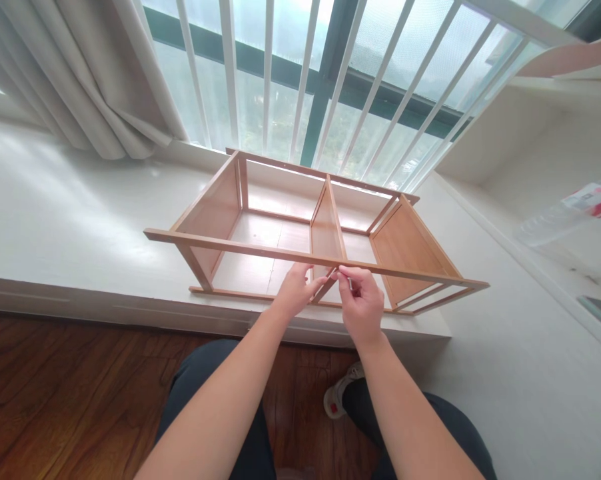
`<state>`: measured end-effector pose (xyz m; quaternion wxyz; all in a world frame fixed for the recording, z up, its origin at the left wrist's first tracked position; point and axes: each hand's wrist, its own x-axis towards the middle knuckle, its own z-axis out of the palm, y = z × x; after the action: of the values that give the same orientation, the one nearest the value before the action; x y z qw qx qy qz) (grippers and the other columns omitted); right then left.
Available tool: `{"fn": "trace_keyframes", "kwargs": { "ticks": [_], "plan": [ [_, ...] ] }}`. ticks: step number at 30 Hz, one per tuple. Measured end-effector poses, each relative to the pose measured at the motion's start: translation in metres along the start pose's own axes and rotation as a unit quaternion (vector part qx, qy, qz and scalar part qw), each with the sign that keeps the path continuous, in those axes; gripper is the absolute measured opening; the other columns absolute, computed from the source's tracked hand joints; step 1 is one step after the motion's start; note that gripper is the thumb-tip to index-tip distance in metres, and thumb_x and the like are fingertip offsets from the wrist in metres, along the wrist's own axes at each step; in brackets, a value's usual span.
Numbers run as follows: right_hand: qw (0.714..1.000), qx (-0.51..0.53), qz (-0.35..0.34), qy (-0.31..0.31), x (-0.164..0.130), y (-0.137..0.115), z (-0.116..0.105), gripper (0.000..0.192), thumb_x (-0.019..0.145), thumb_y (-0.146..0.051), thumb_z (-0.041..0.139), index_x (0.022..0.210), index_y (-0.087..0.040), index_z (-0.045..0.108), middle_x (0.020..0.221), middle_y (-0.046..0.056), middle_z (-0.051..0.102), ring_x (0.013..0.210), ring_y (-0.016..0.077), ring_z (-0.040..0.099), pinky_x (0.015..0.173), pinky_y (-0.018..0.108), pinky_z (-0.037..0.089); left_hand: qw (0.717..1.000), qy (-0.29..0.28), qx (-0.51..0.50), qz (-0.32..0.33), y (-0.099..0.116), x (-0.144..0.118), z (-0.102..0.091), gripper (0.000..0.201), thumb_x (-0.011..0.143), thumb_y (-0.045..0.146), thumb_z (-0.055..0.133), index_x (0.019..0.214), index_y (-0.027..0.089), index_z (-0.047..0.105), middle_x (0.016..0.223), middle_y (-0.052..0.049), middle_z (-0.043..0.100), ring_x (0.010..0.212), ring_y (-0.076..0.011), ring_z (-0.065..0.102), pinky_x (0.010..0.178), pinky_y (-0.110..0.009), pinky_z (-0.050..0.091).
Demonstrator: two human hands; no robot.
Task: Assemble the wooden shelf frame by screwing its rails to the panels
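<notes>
A light-brown wooden shelf rack point(260, 252) lies on its side on a white window ledge. Its middle shelf panel point(325, 220) stands upright between the two end panels. My left hand point(294, 291) is at the lower part of this panel, below the front rail, with the thumb on the near side and the other fingertips partly hidden behind the wood. Just right of the panel, my right hand point(363, 297) is closed in a pinch close under the rail. Something small and pale seems to show between its fingers, too small to name.
A grey curtain point(95, 80) hangs at the left. White window bars point(268, 80) rise behind the rack. To the right are a white wall point(520, 320) and a clear plastic package point(570, 210) on a shelf. Below the ledge point(80, 227) is a dark wood floor point(70, 393).
</notes>
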<state>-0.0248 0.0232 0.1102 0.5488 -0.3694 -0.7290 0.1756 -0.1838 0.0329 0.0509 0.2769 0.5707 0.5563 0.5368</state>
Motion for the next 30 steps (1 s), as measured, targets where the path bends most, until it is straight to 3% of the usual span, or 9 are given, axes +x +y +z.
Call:
{"fn": "trace_keyframes", "kwargs": {
  "ticks": [5, 10, 21, 30],
  "plan": [
    [1.000, 0.005, -0.004, 0.010, -0.002, 0.005, 0.002, 0.013, 0.103, -0.033, 0.066, 0.109, -0.025, 0.073, 0.097, 0.006, 0.082, 0.078, 0.0180, 0.075, 0.069, 0.032, 0.060, 0.999, -0.024, 0.033, 0.022, -0.006, 0.011, -0.006, 0.025, 0.085, 0.034, 0.078, 0.106, 0.021, 0.074, 0.102, -0.008, 0.075, 0.099, -0.0258, 0.070, 0.089, -0.042, 0.061],
    [1.000, 0.026, -0.011, 0.013, -0.006, 0.007, 0.005, 0.011, 0.102, -0.031, 0.066, 0.109, -0.025, 0.073, 0.100, 0.006, 0.081, 0.083, 0.0189, 0.077, 0.075, 0.034, 0.062, 0.998, -0.033, 0.032, 0.049, 0.003, 0.011, -0.004, 0.035, 0.089, 0.030, 0.074, 0.123, 0.023, 0.070, 0.121, -0.010, 0.073, 0.110, -0.0271, 0.069, 0.093, -0.043, 0.062],
    [0.999, 0.007, -0.004, 0.033, -0.001, 0.004, 0.006, 0.015, 0.100, -0.034, 0.069, 0.104, -0.023, 0.078, 0.088, 0.003, 0.078, 0.066, 0.0135, 0.063, 0.062, 0.028, 0.054, 0.998, -0.045, -0.009, 0.048, 0.005, 0.008, -0.005, 0.031, 0.090, 0.025, 0.068, 0.121, 0.021, 0.071, 0.118, -0.011, 0.073, 0.110, -0.0245, 0.070, 0.087, -0.037, 0.065],
    [0.994, 0.058, 0.061, 0.073, -0.003, 0.008, 0.013, 0.022, 0.096, -0.041, 0.074, 0.101, -0.021, 0.078, 0.079, 0.000, 0.073, 0.061, 0.0118, 0.056, 0.059, 0.026, 0.048, 0.998, -0.047, -0.034, 0.040, 0.012, 0.007, -0.005, 0.029, 0.089, 0.022, 0.067, 0.117, 0.020, 0.070, 0.117, -0.011, 0.073, 0.111, -0.0248, 0.070, 0.081, -0.033, 0.066]
  ]
}}
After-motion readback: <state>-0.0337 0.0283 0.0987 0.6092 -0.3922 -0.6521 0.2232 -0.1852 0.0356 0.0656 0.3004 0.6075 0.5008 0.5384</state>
